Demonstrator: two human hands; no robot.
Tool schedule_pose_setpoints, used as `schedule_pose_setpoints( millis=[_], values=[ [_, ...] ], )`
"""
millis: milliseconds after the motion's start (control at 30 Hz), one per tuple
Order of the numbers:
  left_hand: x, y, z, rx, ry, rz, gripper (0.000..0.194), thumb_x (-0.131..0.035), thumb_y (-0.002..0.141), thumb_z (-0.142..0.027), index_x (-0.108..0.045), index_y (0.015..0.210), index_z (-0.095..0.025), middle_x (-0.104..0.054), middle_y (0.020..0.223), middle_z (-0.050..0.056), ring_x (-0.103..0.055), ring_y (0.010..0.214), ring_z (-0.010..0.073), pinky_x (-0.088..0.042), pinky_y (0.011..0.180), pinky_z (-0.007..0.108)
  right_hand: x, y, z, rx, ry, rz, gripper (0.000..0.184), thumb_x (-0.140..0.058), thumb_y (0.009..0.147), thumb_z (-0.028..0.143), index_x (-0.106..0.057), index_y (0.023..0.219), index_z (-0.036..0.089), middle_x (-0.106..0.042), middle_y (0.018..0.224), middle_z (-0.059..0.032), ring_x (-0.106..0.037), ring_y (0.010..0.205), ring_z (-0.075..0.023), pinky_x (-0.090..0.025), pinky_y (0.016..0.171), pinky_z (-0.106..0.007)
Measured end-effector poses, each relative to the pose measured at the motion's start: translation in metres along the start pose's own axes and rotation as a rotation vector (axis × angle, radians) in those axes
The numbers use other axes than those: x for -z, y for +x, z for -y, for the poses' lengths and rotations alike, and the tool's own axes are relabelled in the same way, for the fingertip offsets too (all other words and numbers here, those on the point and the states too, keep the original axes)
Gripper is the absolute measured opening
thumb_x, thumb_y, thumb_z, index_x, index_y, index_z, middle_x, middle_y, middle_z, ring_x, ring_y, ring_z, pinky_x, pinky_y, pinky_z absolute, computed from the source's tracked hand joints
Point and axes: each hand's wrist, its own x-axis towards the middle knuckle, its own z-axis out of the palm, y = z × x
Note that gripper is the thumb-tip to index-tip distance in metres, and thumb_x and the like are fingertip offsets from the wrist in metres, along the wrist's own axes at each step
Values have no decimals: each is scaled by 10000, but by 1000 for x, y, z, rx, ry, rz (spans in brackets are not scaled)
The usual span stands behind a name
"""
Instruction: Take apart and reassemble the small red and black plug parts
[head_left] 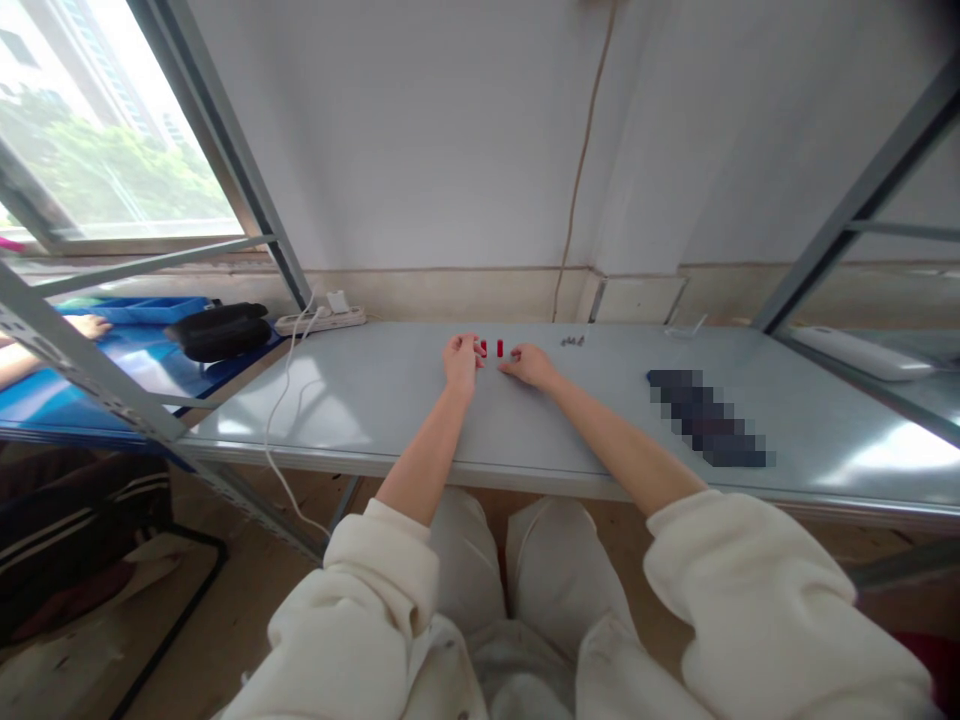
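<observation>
Smooth grey tabletop (pixel 397 400), glossy where it shines at left and right — the red pieces (pixel 500 348) look like plastic, the small bits (pixel 572 341) to their right like metal; matt cloth sleeves (pixel 757 580) near, painted metal post (pixel 97 366) left, matt wall (pixel 420 130) far

Dark object (pixel 709 418) blurred (pixelated); grey bits (pixel 572 341) too small.

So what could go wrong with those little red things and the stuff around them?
The two red pieces sit between the left hand and right hand, so a finger might bump one. The small metal bits look easy to scatter. And the white cable hangs over the table's front edge, so something could snag it.
</observation>
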Motion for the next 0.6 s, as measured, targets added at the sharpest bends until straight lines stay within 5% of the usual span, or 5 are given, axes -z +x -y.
schedule_pose_setpoints(
  millis=[267,600],
  values=[
    [-4,-14,12,-559,823,295,172,-455,788,-266,-573,701,-176,-593,649,20,-501,595,108,-369,585,227,30,-39,-14,148,-21,-67,190,-512,789,273,-654,841,158,-664,853,-99,-591,784,-176,-410,688,-262],
    [-1,-9,16,-603,887,346,206,-433,799,-257,-598,726,-158,-577,623,20,-493,580,111,-357,592,231,31,-40,-17,266,9,-126,224,-450,817,257,-656,780,177,-662,747,-54,-564,671,-136,-378,626,-226]
  ],
)
